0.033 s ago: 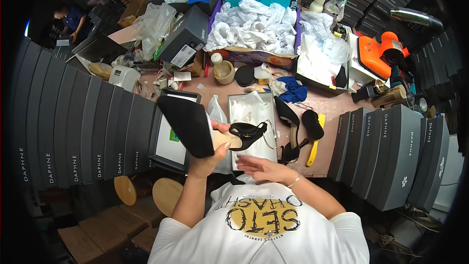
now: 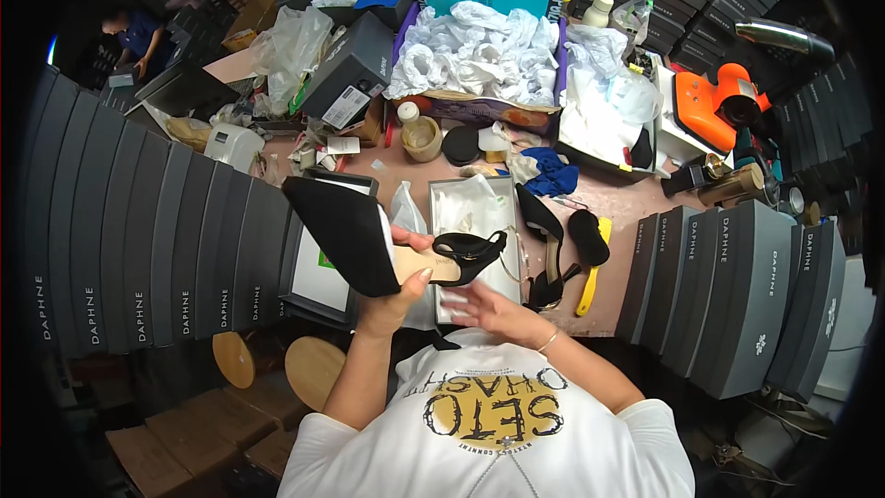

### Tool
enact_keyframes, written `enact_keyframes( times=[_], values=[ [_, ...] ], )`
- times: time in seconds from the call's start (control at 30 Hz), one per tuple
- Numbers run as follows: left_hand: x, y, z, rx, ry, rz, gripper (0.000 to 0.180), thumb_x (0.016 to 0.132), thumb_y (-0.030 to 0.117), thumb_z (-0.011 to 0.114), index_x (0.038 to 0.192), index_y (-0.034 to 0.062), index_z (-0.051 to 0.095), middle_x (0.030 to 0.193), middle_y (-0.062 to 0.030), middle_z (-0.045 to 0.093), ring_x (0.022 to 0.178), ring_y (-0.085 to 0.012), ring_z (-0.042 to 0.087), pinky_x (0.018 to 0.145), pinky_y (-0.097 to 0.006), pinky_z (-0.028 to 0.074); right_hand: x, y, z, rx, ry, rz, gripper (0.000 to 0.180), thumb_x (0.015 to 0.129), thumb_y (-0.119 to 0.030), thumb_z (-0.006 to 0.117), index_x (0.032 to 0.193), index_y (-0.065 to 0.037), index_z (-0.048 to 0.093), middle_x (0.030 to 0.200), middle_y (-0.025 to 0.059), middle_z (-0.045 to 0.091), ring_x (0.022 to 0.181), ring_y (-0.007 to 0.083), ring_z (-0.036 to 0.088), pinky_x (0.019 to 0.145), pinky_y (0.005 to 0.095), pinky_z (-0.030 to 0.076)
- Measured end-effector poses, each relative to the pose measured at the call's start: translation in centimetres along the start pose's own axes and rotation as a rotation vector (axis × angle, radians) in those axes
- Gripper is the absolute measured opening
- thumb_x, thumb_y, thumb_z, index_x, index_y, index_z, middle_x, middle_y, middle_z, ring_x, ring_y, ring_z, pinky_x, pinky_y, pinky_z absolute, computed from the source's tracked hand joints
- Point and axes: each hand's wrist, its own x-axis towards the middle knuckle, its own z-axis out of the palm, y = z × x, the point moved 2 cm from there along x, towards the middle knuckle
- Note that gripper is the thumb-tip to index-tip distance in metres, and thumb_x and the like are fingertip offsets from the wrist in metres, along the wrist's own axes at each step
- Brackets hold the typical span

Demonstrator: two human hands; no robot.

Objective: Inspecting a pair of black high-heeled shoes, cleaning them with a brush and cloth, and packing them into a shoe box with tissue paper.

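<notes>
My left hand (image 2: 406,288) grips a black pointed shoe (image 2: 336,232) around its middle, the beige insole facing up and the toe pointing far left. Its black heel part with ankle strap (image 2: 475,254) extends to the right. Just below that strap, my right hand (image 2: 489,307) holds nothing, with its fingers apart and slightly blurred. A grey open shoebox (image 2: 473,186) lined with white paper lies beneath the shoe. To its right rests a second black strappy shoe (image 2: 551,231).
Beside that second shoe, a black oval pad (image 2: 587,238) lies over a yellow-handled tool (image 2: 586,295). Rows of dark shoeboxes stand at left (image 2: 171,240) and right (image 2: 728,295). Behind are a bottle of liquid (image 2: 420,135), a carton of crumpled paper (image 2: 479,103) and an orange device (image 2: 710,109).
The shoe in my left hand has shifted slightly left, its toe a little higher. My right hand has risen a bit toward the strap, its fingers more spread.
</notes>
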Motion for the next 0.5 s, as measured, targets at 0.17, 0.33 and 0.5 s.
enact_keyframes(
  times=[0.17, 0.33, 0.5],
  values=[
    [-3.1, -3.1, -1.0, -0.097, 0.133, -0.197, 0.045, 0.079, 0.003, 0.063, 0.119, 0.0018, 0.043, 0.1, -0.0083, 0.058, 0.098, -0.0189, 0.057, 0.092, -0.034, 0.045, -0.5, -5.9, 1.2, -0.26, 0.372, -0.272, 0.075, 0.091, -0.046, 0.054, 0.147, -0.011, 0.019, 0.143, 0.0123, 0.037, 0.129, 0.0243, 0.04, 0.107, 0.0395, 0.03],
    [-7.7, -10.0, 0.8, -0.425, 0.122, -0.696, 0.026, 0.087, 0.013, 0.066, 0.107, 0.0059, 0.051, 0.093, -0.0022, 0.054, 0.09, -0.011, 0.056, 0.081, -0.025, 0.047, -1.4, -3.9, 3.4, -1.407, -0.108, 0.003, 0.086, 0.078, -0.045, 0.069, 0.142, -0.003, 0.029, 0.118, 0.0235, 0.056, 0.1, 0.0384, 0.059, 0.085, 0.0377, 0.047],
    [-4.8, -7.5, -3.5, 0.329, -0.423, -0.498, 0.043, 0.083, 0.019, 0.07, 0.119, 0.0023, 0.051, 0.113, -0.0062, 0.058, 0.101, -0.0144, 0.056, 0.088, -0.031, 0.046, -5.2, -2.2, 0.5, -0.913, 0.13, 0.244, 0.088, 0.079, -0.028, 0.069, 0.145, 0.0, 0.018, 0.135, 0.0196, 0.046, 0.122, 0.0282, 0.047, 0.101, 0.0342, 0.036]
  ],
)
